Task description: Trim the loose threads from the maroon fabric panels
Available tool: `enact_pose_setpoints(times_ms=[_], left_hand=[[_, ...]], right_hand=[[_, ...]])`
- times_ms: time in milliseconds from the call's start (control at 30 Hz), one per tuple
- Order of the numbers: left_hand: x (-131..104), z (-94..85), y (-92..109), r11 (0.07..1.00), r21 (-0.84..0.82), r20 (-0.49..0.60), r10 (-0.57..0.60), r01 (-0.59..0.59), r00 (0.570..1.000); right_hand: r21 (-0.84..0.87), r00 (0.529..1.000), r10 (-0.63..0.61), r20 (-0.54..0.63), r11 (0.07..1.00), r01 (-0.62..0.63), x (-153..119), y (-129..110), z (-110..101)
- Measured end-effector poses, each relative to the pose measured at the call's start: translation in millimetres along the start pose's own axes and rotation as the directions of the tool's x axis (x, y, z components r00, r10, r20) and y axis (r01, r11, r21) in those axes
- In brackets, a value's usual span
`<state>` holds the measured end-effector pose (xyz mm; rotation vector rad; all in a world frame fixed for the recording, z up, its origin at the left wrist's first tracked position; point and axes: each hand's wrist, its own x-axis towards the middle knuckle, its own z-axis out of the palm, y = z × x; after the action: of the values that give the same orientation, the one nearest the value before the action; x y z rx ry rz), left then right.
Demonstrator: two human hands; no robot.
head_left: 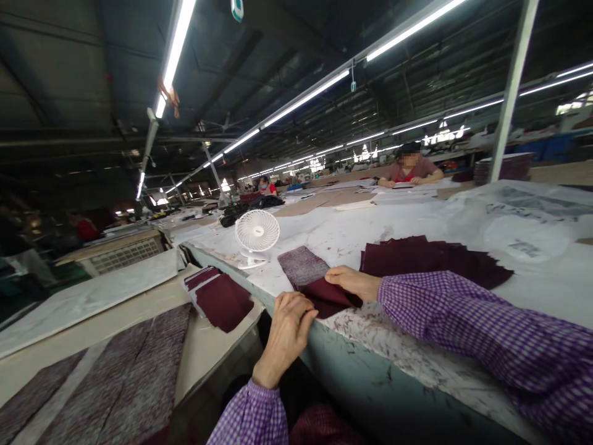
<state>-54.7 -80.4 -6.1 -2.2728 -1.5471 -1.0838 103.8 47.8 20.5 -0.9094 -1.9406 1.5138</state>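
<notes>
A fabric piece (303, 264) lies at the near edge of the long table, grey-speckled on one face and maroon on the other. Its near part is turned over, with the maroon face up and a raised fold. My right hand (354, 282) pinches that maroon part from above, fingers closed on it. At the fabric's near left edge is my left hand (288, 321), its fingers curled and thumb close to the forefinger, gripping the edge; the fingertips are partly hidden. Right of my right hand, a fanned pile of maroon fabric pieces (426, 258) rests on the table.
A small white fan (257, 232) stands on the table (324, 228) beyond the fabric. On the lower surface at left lie a stack of maroon pieces (225, 304) and speckled fabric panels (134, 364). Clear plastic (528, 216) lies at right; a co-worker (410, 170) leans over the far side.
</notes>
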Motion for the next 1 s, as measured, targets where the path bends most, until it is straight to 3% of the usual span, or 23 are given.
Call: enact_pose_setpoints(times_ms=[133,233,300,400,500,567,633,667,733,800,833,867,900,1000], left_hand=[[18.5,3.5,-7.2,0.997,0.003,0.033,-0.083,0.083,0.996],[28.4,9.9,-14.7,0.991,0.035,0.141,-0.129,0.126,0.981],[32.2,11.9,-18.9,0.986,0.049,0.192,-0.164,0.158,0.968],[36.8,10.7,-22.4,0.983,0.061,0.255,-0.185,0.175,0.949],[41.0,7.8,-20.0,0.978,0.04,0.262,-0.207,0.204,0.943],[42.9,6.0,-12.9,0.96,-0.072,0.188,-0.254,0.271,0.949],[42.8,3.9,-1.4,0.841,-0.368,0.122,-0.38,0.397,0.917],[41.7,2.7,5.2,0.699,-0.555,0.148,-0.45,0.451,0.88],[37.3,0.7,17.5,0.3,-0.809,0.317,-0.502,0.506,0.805],[30.4,0.6,26.0,0.012,-0.855,0.449,-0.483,0.518,0.752],[26.3,1.6,28.5,-0.056,-0.858,0.468,-0.497,0.511,0.731],[22.2,3.3,30.3,-0.091,-0.864,0.464,-0.53,0.496,0.71],[18.0,5.4,31.6,-0.108,-0.872,0.448,-0.566,0.478,0.691],[7.5,11.9,37.0,-0.116,-0.89,0.416,-0.604,0.441,0.68]], right_hand=[[0.02,1.0,-0.001,-0.031,1.0,0.002,-0.8,-0.7,4.1],[0.077,0.981,-0.009,-0.193,0.997,0.025,7.0,-4.3,-6.1],[0.126,0.932,-0.02,-0.361,0.99,0.07,15.4,-10.4,-27.8],[0.157,0.814,-0.064,-0.578,0.97,0.187,24.7,-25.2,-73.4],[0.125,0.712,-0.158,-0.684,0.936,0.328,21.3,-42.3,-102.5],[0.01,0.725,-0.322,-0.609,0.91,0.414,9.6,-53.0,-99.0],[-0.212,0.784,-0.513,-0.349,0.858,0.468,-8.2,-63.1,-77.6],[-0.34,0.81,-0.563,-0.162,0.803,0.49,-18.2,-67.8,-62.6],[-0.487,0.821,-0.52,0.234,0.669,0.562,-37.5,-76.1,-31.5],[-0.443,0.732,-0.35,0.584,0.619,0.649,-52.4,-81.0,-8.5],[-0.414,0.696,-0.294,0.655,0.632,0.656,-57.2,-81.7,-2.8],[-0.404,0.699,-0.283,0.656,0.65,0.643,-60.1,-81.0,-1.3],[-0.423,0.743,-0.311,0.593,0.665,0.615,-61.2,-79.1,-3.7],[-0.52,0.892,-0.363,0.269,0.725,0.452,-57.2,-65.8,-25.3]])
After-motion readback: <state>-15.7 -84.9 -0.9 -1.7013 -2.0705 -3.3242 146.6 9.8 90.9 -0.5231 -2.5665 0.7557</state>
